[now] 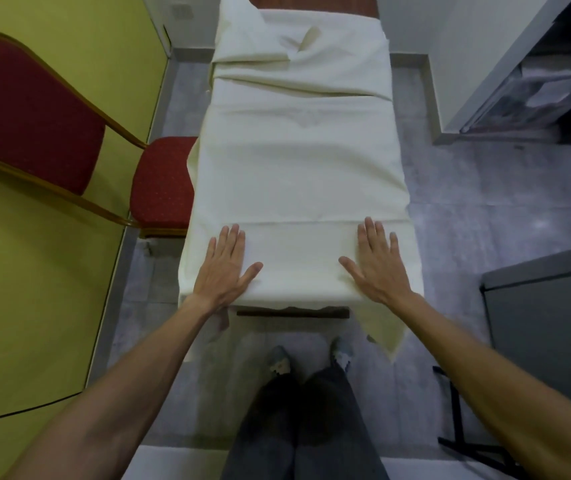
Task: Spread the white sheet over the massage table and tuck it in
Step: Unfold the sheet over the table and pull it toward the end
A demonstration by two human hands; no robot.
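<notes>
Head camera, looking down the length of a massage table (292, 311): a person stands at its near end with both bare hands laid flat on the white sheet (298, 174) that covers it from the middle of the frame up to 12 o'clock. The left hand (223, 263), at about 8 o'clock from the frame's middle, presses palm-down on the cloth with fingers straight and thumb spread, gripping nothing. The right hand (376, 261), at about 4 o'clock, mirrors it, fingers extended and thumb out, also holding nothing. The two hands lie well apart, each near one side edge of the table. Between them the cloth is smooth, with a faint crease running across just beyond the fingertips. Toward 12 o'clock the sheet bunches into folds (298, 53), and bare brown table top shows past it. At 5 o'clock a loose corner (384, 334) hangs below the dark table edge. A red chair (163, 181) with a gold frame stands at 9 o'clock, its seat just beside the table, against a yellow wall (69, 29). A grey cabinet (547, 323) sits at 4 o'clock on the grey floor (467, 202). Dark trousers (298, 427) and shoes (279, 362) show at 6 o'clock.
</notes>
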